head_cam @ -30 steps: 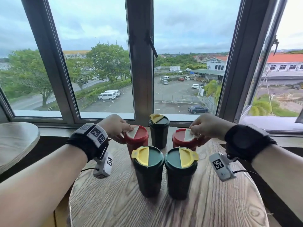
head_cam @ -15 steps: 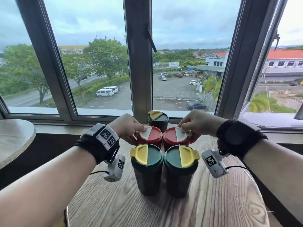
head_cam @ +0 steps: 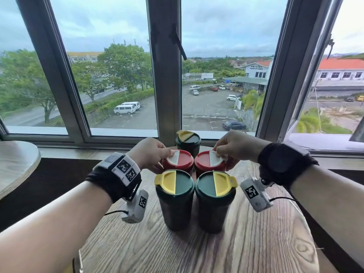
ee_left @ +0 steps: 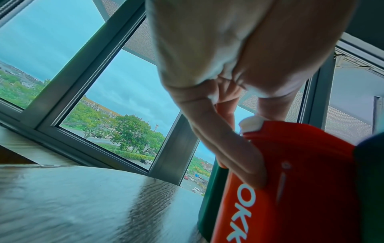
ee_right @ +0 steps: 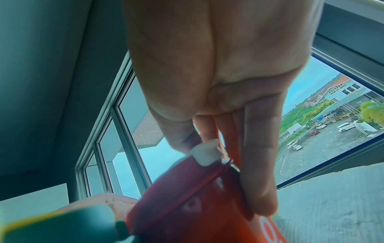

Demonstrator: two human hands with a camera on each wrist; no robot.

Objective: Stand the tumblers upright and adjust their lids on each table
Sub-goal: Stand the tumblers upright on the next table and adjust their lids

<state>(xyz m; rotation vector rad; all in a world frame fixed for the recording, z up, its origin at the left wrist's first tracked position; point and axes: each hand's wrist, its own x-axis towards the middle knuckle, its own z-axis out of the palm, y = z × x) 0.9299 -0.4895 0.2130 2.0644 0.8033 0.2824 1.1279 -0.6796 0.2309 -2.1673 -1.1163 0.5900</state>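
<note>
Five tumblers stand upright on the round wooden table point(head_cam: 256, 243): two green tumblers in front, two red ones behind, one green at the window. The left hand point(head_cam: 151, 152) grips the left red tumbler point(head_cam: 178, 161) at its lid rim, fingers curled down the side, thumb on the white flap point(head_cam: 173, 158). The right hand point(head_cam: 234, 146) holds the right red tumbler point(head_cam: 208, 162) the same way, pinching its white flap point(head_cam: 214, 157).

Procedure, as judged: rotate each lid until its flap matches the yellow flaps point(head_cam: 167, 182) of the front pair. Keep the grip at the rim. Press straight down while turning so the base neither tips nor knocks the adjacent tumbler.
</note>
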